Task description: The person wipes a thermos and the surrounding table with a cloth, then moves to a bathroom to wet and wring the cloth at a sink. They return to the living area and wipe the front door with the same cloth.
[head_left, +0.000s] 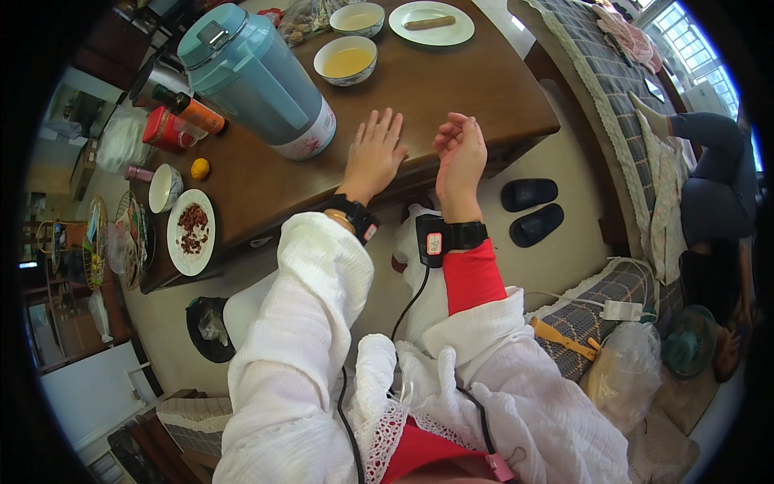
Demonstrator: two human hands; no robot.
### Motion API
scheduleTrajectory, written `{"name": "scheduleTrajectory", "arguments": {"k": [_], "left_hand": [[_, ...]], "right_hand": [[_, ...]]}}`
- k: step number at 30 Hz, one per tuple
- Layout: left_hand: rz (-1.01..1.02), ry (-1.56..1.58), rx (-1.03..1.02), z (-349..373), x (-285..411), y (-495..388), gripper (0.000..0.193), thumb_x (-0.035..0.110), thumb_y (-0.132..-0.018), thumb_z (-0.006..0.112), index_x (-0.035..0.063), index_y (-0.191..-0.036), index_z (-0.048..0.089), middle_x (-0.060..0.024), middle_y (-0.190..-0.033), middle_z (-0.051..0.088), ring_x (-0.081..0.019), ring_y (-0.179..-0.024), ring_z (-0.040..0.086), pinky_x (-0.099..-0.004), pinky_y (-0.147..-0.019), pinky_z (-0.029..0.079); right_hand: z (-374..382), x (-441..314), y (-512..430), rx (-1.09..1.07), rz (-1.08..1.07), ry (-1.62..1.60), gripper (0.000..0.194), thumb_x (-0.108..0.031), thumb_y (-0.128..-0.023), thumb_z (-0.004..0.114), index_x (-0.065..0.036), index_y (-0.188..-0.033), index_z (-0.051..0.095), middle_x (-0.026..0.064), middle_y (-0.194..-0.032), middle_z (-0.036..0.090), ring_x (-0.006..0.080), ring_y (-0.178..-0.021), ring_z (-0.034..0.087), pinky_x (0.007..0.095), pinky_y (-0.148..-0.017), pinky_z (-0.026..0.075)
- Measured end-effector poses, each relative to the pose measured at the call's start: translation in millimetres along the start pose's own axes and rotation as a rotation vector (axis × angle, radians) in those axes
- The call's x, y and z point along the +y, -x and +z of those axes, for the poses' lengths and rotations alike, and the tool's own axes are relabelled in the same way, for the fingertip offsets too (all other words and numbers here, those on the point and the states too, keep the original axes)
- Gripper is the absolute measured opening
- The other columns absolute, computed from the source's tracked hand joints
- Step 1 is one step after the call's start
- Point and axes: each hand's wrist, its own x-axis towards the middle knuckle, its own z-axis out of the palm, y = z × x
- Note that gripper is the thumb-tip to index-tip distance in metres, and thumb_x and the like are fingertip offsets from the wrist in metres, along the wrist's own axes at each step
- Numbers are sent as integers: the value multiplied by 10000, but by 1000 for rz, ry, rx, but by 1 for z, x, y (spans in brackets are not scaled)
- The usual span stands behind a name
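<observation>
My left hand (373, 156) is palm down at the front edge of the brown wooden table (417, 91), fingers spread and holding nothing. Just left of it stands a large blue thermos jug (254, 85) with a flower pattern around its base. My right hand (461, 154) is raised by the same edge, thumb side up, with loosely bent fingers and no object visible in it. Beyond my hands are a bowl of yellow liquid (347, 62), a second bowl with pale liquid (358, 19), and a white plate (402, 33) bearing a brown stick-shaped piece of food (430, 23).
Left on the table: an oval plate (204, 254) with reddish-brown bits, a white bowl (163, 189), a yellow fruit (200, 169), a bottle (202, 115) and a red container (163, 130). Dark slippers (536, 224) lie on the floor. A person (713, 169) is on the sofa at right.
</observation>
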Motion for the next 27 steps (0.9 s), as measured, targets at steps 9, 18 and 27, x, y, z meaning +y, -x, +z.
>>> {"name": "scheduleTrajectory", "arguments": {"k": [9,18,27], "left_hand": [[51,-185,-7,7,-29,-4,588,376,-997,459,65,-1488,371,-105,-1568,339,-277,-1460,281,-485,-1187,198],[46,-19,-15,27,-17,-20,617,412,-1006,413,67,-1511,329,-120,-1598,267,-321,-1487,198,-503,-1191,178],[126,349,-52,31,29,-38,523,292,-950,488,63,-1420,475,-102,-1564,348,-274,-1473,256,-508,-1184,209]], "right_hand": [[1,1,0,-41,6,12,312,-301,-1045,436,-44,-1007,607,21,-792,589,102,-675,533,260,-650,452],[8,10,0,-87,10,-24,312,-298,-1044,447,-37,-1003,613,31,-804,592,110,-712,564,255,-643,464],[8,14,1,-102,-93,-43,311,-279,-1044,460,-33,-931,614,20,-766,589,92,-675,544,232,-638,452]]}}
